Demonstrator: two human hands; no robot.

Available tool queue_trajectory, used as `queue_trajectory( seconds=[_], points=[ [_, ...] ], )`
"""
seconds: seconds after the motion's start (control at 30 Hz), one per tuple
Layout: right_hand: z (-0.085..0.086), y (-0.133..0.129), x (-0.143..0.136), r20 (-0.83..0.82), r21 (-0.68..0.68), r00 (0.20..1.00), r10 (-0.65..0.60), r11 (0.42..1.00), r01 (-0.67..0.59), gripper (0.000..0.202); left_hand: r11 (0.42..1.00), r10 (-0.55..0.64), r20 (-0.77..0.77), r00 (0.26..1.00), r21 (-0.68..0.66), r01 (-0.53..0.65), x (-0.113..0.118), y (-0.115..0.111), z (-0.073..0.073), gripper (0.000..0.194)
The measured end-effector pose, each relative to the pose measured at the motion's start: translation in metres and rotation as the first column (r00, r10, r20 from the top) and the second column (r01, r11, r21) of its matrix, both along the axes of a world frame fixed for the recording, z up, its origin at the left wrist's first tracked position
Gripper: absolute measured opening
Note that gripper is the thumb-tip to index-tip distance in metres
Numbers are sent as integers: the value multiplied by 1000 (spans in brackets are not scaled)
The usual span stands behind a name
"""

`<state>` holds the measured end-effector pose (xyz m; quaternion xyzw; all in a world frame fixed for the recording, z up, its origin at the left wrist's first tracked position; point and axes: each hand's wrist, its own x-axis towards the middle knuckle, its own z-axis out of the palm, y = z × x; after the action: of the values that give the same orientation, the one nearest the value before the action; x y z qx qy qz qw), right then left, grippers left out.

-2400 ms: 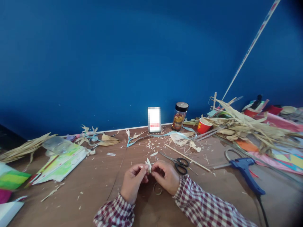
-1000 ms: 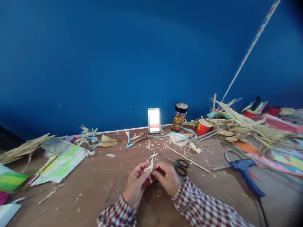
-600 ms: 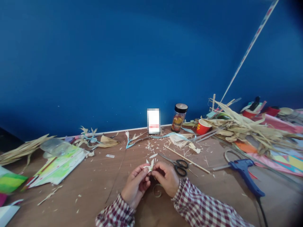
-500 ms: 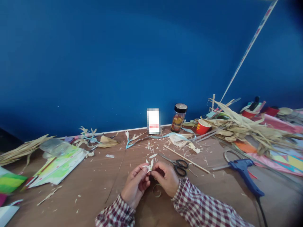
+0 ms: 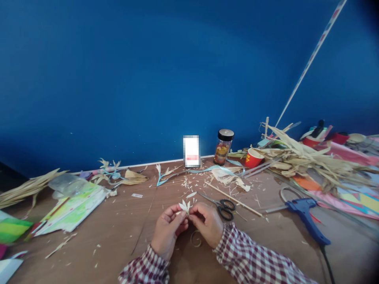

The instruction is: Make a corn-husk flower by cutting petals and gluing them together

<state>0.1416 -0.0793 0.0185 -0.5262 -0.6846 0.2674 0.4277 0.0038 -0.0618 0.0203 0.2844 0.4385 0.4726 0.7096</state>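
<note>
Between my fingertips, low in the middle of the head view, is a small flower of pale pointed petals, apparently cut from corn husk. My left hand pinches its base from the left, thumb over fingers. My right hand is closed at the flower's right side, thumb and forefinger pressed at its base; the exact grip is partly hidden. A thin curled strip shows below the hands. Black-handled scissors lie just beyond my right hand, near a thin wooden stick. One loose petal lies beyond the flower.
A blue glue gun lies at right with its cord. Behind it are a heap of dry husks and a red paper cup. A lidded jar stands by the blue wall. Painted paper lies at left; scraps litter the table.
The flower has turned between my fingers, and its petals now stand more upright and spread. My hands have stayed nearly in place, and the things on the table have not moved.
</note>
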Motion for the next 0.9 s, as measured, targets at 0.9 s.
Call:
queue_trajectory(
  seconds=[0.9],
  points=[
    [-6, 0, -5, 14, 11, 999, -36, 999, 36, 9, 1000, 15, 49, 999, 21, -16, 3, -4, 2, 28]
  ],
)
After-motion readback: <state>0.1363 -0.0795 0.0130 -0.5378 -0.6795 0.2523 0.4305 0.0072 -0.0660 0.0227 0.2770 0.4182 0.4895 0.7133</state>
